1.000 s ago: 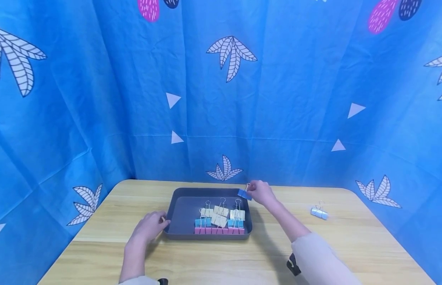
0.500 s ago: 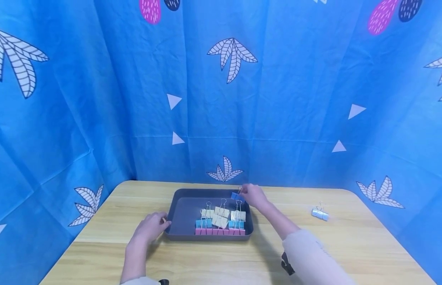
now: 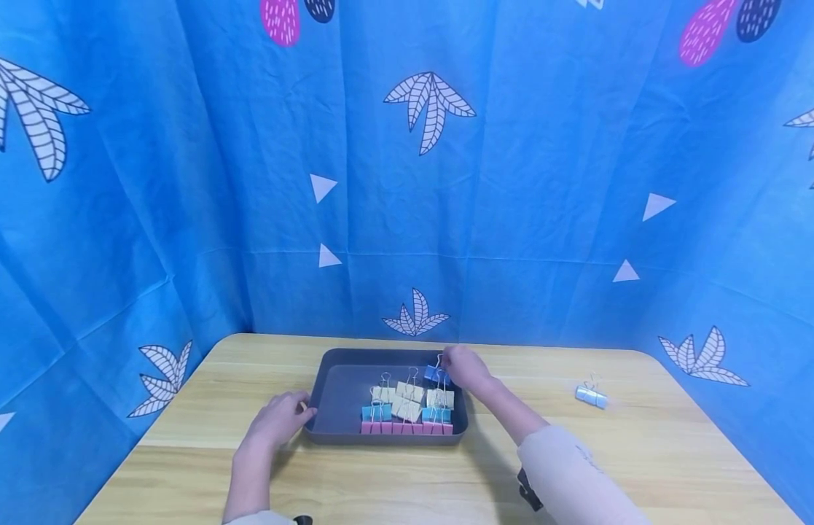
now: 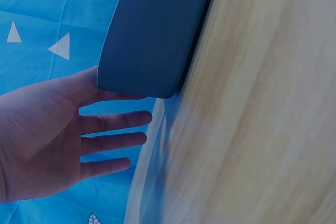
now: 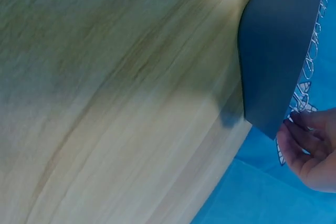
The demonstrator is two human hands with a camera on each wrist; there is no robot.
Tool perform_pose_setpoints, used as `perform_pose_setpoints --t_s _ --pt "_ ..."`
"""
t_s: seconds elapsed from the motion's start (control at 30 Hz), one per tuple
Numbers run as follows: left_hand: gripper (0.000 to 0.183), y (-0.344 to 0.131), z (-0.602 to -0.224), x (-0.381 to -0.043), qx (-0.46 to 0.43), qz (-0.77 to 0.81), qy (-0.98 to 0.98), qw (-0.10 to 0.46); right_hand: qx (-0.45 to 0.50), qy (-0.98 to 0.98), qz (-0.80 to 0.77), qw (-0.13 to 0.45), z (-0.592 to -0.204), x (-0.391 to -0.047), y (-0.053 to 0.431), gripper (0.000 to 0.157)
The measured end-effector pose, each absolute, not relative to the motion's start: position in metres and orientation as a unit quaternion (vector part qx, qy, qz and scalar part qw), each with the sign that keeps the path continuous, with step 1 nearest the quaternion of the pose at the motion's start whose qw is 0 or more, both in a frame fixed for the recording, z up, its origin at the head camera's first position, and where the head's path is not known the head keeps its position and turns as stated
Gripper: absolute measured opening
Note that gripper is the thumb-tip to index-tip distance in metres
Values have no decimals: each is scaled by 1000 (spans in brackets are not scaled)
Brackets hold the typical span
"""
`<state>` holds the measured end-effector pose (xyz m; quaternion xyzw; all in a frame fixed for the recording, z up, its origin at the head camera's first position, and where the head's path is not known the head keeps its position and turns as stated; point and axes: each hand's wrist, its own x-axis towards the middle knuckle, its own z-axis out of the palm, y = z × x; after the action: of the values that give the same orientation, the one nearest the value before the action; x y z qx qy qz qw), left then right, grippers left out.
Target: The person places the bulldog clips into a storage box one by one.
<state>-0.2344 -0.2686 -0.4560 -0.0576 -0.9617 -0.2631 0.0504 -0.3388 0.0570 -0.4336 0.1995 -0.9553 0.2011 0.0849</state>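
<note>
A dark grey tray (image 3: 341,397) lies on the table, its front right filled with pink, light blue and cream binder clips (image 3: 407,408), wire handles upright. My left hand (image 3: 278,421) holds the tray's left front corner; the left wrist view shows the thumb over the rim and the other fingers (image 4: 113,141) stretched out straight. At the back right corner, my right hand (image 3: 468,370) pinches a dark blue binder clip (image 3: 436,375) by its wire handle, its body low inside the tray. The right wrist view shows curled fingertips at the rim; the tray wall hides the clip's body.
A silvery-blue binder clip (image 3: 591,396) lies on the wooden table (image 3: 643,452), right of the tray. A blue patterned curtain (image 3: 544,182) hangs behind the table and along both sides.
My right hand has moved left and down, carrying the dark blue binder clip from above the right rim into the tray's back right corner. The left hand stays at the tray.
</note>
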Motion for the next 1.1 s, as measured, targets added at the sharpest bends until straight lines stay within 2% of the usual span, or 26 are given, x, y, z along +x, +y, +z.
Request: perform_pose_setpoints --t_s 0.43,0.6,0.87,1.1 --pt "32 -269 -456 -234 -54 -271 -960 44 228 -965 96 86 -436 -340 52 7" --pt "33 -269 -457 -235 -50 -274 -959 44 229 -964 112 80 -434 -340 53 3" --pt "33 -270 -456 -234 -53 -273 -960 43 214 -962 162 59 -434 -341 55 10" --pt "34 -270 -457 -234 -55 -272 -960 43 192 -949 234 87 -432 -337 65 19"
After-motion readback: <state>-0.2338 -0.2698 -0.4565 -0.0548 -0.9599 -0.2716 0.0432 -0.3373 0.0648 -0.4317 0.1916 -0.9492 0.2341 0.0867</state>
